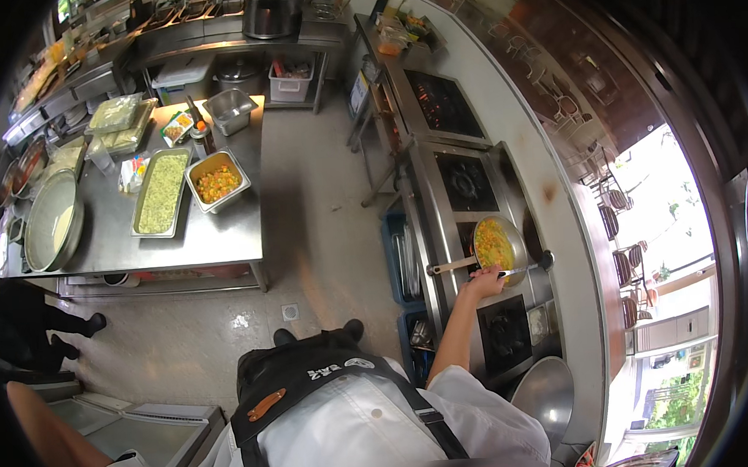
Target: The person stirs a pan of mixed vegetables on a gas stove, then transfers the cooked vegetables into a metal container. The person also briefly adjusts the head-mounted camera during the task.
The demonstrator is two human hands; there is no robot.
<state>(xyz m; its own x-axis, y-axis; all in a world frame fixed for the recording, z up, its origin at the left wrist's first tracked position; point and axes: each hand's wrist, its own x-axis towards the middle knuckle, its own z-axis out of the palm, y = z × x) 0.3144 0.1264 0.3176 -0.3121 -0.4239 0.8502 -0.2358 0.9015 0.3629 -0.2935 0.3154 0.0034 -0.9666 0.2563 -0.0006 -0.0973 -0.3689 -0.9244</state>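
Note:
My right hand (487, 281) is closed around the handle of a long metal ladle (519, 270), whose dark round head reaches past the pan's far rim. Under it, a metal frying pan (519, 242) sits on a stove burner, its long handle (455, 266) pointing left toward the stove's front edge. Yellow food with orange diced pieces (494, 243) covers much of the pan's bottom. On the left, my bare forearm (58, 437) runs to the dark picture rim; the left hand itself is out of view.
Burners (466, 181) line the stove. A wok (544, 402) leans beyond its near end. Across the aisle, a steel table (229, 247) bears a tray of pale green food (162, 194), a pan of diced vegetables (218, 181) and a large bowl (53, 222). Another person (23, 321) stands left.

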